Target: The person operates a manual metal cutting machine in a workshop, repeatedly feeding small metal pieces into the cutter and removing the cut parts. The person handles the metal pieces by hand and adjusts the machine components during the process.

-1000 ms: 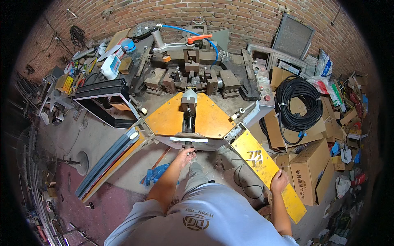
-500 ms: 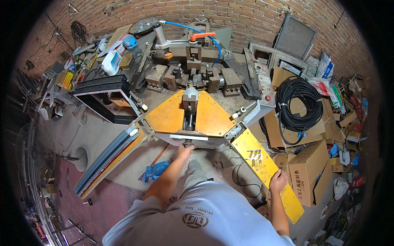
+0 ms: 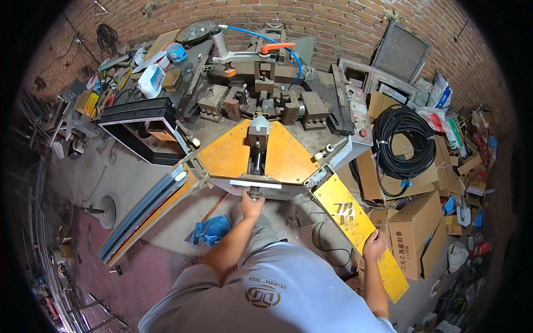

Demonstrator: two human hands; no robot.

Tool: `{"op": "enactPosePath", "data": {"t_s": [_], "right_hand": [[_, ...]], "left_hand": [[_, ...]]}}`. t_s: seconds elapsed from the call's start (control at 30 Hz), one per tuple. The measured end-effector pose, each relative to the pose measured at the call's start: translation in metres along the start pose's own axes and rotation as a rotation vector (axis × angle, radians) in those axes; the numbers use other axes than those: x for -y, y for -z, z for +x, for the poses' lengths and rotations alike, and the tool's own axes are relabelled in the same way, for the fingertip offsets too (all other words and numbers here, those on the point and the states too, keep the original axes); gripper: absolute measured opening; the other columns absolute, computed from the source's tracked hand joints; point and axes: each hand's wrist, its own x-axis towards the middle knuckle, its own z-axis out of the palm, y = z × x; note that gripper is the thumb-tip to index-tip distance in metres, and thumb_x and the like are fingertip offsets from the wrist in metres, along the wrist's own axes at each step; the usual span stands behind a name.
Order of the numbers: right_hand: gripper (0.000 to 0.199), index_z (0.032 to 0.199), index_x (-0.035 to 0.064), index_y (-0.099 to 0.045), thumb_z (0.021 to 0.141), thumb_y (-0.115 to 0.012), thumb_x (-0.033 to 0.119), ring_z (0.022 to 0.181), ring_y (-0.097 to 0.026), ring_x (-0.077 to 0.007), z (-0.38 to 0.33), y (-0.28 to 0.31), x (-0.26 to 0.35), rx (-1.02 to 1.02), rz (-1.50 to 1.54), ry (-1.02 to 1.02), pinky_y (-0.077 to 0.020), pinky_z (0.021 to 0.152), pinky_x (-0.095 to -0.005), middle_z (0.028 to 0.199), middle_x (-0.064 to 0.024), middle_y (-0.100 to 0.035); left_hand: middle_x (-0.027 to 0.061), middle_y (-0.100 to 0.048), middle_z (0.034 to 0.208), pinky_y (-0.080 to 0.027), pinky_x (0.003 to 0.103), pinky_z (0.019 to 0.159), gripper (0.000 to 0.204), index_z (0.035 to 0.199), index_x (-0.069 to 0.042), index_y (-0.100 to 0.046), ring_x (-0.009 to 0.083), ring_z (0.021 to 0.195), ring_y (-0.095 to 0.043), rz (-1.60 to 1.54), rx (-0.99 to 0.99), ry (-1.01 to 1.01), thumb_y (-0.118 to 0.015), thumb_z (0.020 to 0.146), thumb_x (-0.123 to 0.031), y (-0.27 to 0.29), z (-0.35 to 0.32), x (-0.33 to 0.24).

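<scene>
My left hand (image 3: 253,205) is closed around a dark round knob (image 3: 255,193) at the front of the machine. Above that knob, a metal shaft (image 3: 257,162) runs in a slot of the orange top plate (image 3: 226,152) to a grey pointed block (image 3: 259,129). My right hand (image 3: 376,245) grips the outer edge of a long yellow support arm (image 3: 351,223) that slopes down to the right. Several small dark metal pieces (image 3: 345,212) lie on this arm. Opposite it, grey profiles (image 3: 145,215) rest along the left arm. Clamping blocks (image 3: 252,105) stand behind the plate.
A black frame (image 3: 139,133) leans at the machine's left side. A coiled black hose (image 3: 404,141) and cardboard boxes (image 3: 413,236) crowd the right. A blue plastic bag (image 3: 211,230) lies on the floor. Behind are an orange lever (image 3: 277,48) and a white jug (image 3: 151,81).
My left hand has shifted its hold on the knob, with the fingers now lower around it. My right hand keeps its place on the yellow arm. The view has shifted slightly.
</scene>
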Motion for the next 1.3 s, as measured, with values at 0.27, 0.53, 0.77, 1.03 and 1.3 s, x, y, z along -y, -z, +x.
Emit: {"op": "enactPosePath", "data": {"t_s": [0.27,0.53,0.77,1.03,1.3], "right_hand": [[0.029,0.099,0.0024,-0.068,0.1,-0.05,0.026,0.097,-0.058,-0.0395,0.0,-0.001,-0.001,0.022,0.003,-0.03,-0.0418,0.09,-0.0489,0.099,-0.0179,-0.066],[0.028,0.098,0.002,-0.068,0.1,-0.05,0.024,0.097,-0.058,-0.0395,0.0,-0.001,-0.001,0.037,0.005,-0.028,-0.0418,0.09,-0.049,0.099,-0.0182,-0.066],[0.028,0.097,0.0018,-0.068,0.1,-0.05,0.023,0.097,-0.058,-0.0392,0.001,0.002,0.002,0.023,0.02,-0.019,-0.0419,0.09,-0.0489,0.099,-0.0182,-0.066],[0.029,0.098,0.0018,-0.068,0.1,-0.05,0.025,0.097,-0.058,-0.0395,0.001,0.004,0.003,0.051,0.004,-0.034,-0.0415,0.089,-0.0492,0.099,-0.0182,-0.066],[0.03,0.098,0.0017,-0.068,0.101,-0.05,0.026,0.096,-0.057,-0.0396,0.001,0.0,0.001,0.029,0.002,-0.021,-0.041,0.089,-0.0494,0.099,-0.0182,-0.065]], "left_hand": [[0.0044,-0.065,0.081,-0.051,0.031,0.064,0.04,0.114,-0.007,-0.056,0.0141,0.068,-0.061,-0.516,0.358,0.339,-0.073,0.08,-0.018,0.01,0.008,0.0],[0.0054,-0.066,0.082,-0.051,0.032,0.061,0.025,0.1,-0.006,-0.062,0.0144,0.069,-0.06,-1.018,0.502,0.632,-0.074,0.078,-0.011,0.012,0.011,0.001],[0.0153,-0.072,0.097,-0.055,0.04,0.081,0.055,0.109,0.003,-0.057,0.0309,0.086,-0.069,0.123,0.045,0.053,-0.081,0.067,-0.024,0.014,0.0,-0.017],[0.0041,-0.064,0.086,-0.049,0.031,0.062,0.031,0.106,-0.008,-0.056,0.0142,0.067,-0.058,-0.828,0.494,0.447,-0.075,0.082,-0.007,0.016,0.013,0.008],[0.0031,-0.063,0.079,-0.051,0.035,0.064,0.022,0.096,-0.008,-0.059,0.0169,0.07,-0.062,-0.555,0.314,0.198,-0.076,0.082,-0.014,-0.002,-0.001,0.015]]}}
